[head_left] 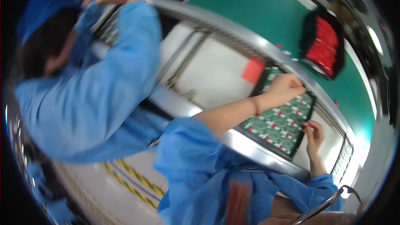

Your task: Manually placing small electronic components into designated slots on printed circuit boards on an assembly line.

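A green circuit board panel (271, 126) in a dark frame lies on the conveyor line in front of me, with several small red and white parts spread over it. My left hand (285, 89) is over the panel's far part. Its fingers are pinched together, and whatever they may hold is too small to make out. At the panel's right edge is my right hand (315, 136), thumb and fingertips closed on what looks like a small red part (309, 124). Blur hides the finer details of both fingertips.
Beyond the line's metal rail (233, 29), a black bin of red parts (323, 43) stands on a green work surface (254, 0). A red card (253, 70) lies beside the panel. Left of me, a co-worker in blue (96, 96) reaches over the line. Another board (342, 160) shows at right.
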Demonstrator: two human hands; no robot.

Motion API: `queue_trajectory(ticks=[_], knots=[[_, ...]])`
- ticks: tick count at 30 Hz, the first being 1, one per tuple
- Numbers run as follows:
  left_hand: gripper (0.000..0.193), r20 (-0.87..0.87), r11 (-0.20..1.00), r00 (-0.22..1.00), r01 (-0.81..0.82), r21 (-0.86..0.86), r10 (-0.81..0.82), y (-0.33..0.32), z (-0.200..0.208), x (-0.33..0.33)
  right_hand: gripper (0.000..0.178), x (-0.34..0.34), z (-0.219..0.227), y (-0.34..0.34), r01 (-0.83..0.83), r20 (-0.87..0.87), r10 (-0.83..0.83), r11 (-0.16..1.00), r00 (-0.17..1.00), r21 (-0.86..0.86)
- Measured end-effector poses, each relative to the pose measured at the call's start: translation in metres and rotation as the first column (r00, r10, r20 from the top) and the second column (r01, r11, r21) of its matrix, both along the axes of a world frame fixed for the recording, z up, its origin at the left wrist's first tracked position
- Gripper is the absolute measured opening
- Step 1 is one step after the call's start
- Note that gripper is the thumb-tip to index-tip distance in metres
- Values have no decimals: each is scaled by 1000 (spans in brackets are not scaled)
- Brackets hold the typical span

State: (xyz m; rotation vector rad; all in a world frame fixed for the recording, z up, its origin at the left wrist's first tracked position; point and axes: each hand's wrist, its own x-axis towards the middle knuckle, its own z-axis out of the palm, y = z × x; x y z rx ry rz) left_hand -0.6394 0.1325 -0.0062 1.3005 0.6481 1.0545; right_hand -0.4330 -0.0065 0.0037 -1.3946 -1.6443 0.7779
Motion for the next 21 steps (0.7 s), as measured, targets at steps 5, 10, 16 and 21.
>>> queue_trajectory(ticks=[5, 10, 16, 21], knots=[[14, 41, 982, 985, 173, -75, -171, 43, 5, 39, 19, 49, -13, 57, -129, 167, 110, 986, 980, 109], [14, -72, 950, 972, 199, -241, -222, 60, 6, 107, 19, 121, -15, 89, -168, 204, 126, 964, 971, 208], [13, -47, 905, 964, 228, -360, -262, 79, 3, 121, 14, 135, -21, 99, -144, 196, 100, 962, 976, 231], [10, 33, 900, 975, 217, -379, -221, 85, -5, 119, 13, 136, -31, 106, -129, 168, 96, 971, 981, 199]])
